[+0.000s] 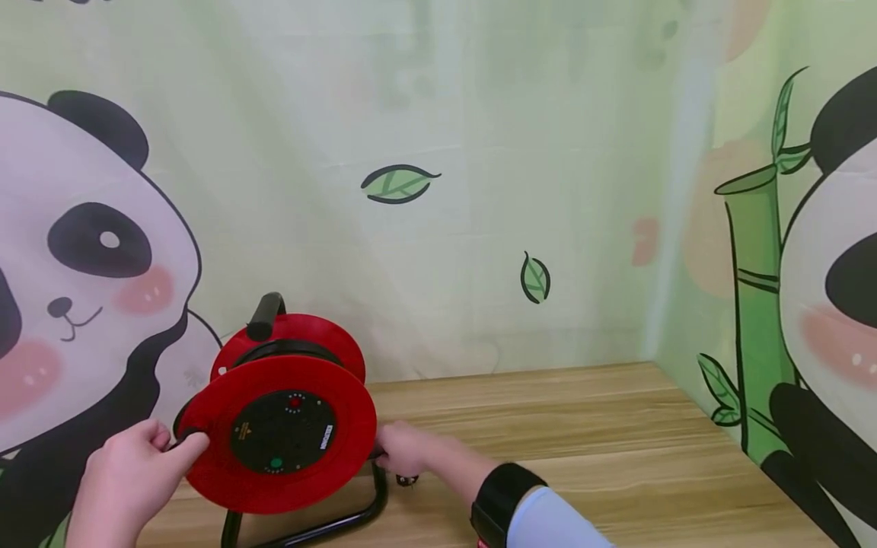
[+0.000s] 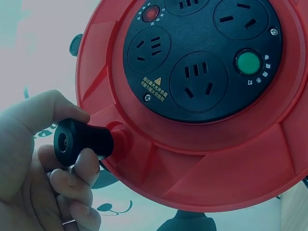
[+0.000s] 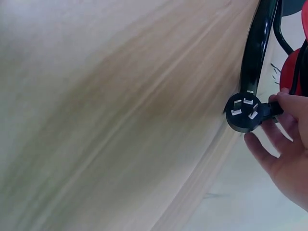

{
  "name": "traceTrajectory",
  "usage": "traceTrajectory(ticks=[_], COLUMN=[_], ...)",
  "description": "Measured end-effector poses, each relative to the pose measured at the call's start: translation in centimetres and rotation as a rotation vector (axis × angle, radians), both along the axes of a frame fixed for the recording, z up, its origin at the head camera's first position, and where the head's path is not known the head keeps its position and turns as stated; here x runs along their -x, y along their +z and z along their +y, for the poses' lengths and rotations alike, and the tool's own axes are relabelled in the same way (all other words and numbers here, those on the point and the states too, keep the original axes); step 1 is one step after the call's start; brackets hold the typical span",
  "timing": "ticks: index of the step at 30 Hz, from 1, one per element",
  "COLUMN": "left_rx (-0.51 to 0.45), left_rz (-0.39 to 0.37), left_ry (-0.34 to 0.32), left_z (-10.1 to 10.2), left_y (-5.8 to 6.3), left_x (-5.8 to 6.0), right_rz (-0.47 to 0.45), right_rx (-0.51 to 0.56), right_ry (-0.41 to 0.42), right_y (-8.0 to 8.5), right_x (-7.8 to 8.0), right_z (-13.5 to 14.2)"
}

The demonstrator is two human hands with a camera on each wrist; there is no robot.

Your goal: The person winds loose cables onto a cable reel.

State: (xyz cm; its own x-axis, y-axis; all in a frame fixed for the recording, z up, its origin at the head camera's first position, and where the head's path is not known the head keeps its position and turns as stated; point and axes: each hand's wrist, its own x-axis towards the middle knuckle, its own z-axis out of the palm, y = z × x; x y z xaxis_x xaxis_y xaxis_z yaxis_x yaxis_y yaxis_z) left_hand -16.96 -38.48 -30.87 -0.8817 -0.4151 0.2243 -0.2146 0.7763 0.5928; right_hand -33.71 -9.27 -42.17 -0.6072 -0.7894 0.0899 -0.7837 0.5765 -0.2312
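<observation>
A red cable reel (image 1: 346, 464) stands at the left on the wooden table, its black socket panel (image 1: 283, 432) facing me. My left hand (image 1: 130, 476) grips the black crank knob (image 2: 91, 139) at the reel's lower left; the thumb lies on one side and curled fingers on the other. Beside the reel's right edge, my right hand (image 1: 409, 450) holds the black plug (image 3: 243, 113) by its cord end between thumb and fingers. Its metal prongs point away from the hand. Black cable (image 1: 291, 348) is wound between the two red discs.
The reel rests on a black tubular stand (image 1: 336, 519), with a black carrying handle (image 1: 267, 313) on top. Behind the wooden table (image 1: 582, 457) hangs a pale green backdrop (image 1: 466, 251) printed with pandas. A black band (image 1: 505, 502) circles the right wrist.
</observation>
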Motion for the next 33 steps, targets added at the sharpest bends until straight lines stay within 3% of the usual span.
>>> traceTrajectory(ticks=[7,13,17,21,27,33], left_rx=[0.006,-0.031,-0.053,-0.064,-0.049,-0.089], left_rz=[0.019,0.105,0.152,0.164,0.181,0.212], left_ry=[0.01,0.066,0.094,0.101,0.108,0.109], left_z=[0.1,1.0,1.7,2.0,2.1,2.4], left_y=[0.1,0.3,0.4,0.6,0.6,0.6], left_x=[-0.1,-0.2,-0.2,-0.3,-0.1,0.0], right_rz=[0.084,0.136,0.213,0.227,0.13,-0.065], right_rx=[-0.004,0.053,-0.007,-0.062,-0.003,0.104], right_ry=[-0.066,-0.081,-0.099,-0.11,-0.057,-0.034], right_y=[0.1,0.2,0.0,-0.3,-0.4,-0.3], right_x=[-0.1,-0.5,-1.0,-1.2,-0.7,-0.1], right_z=[-0.2,-0.7,-1.2,-1.3,-0.7,0.3])
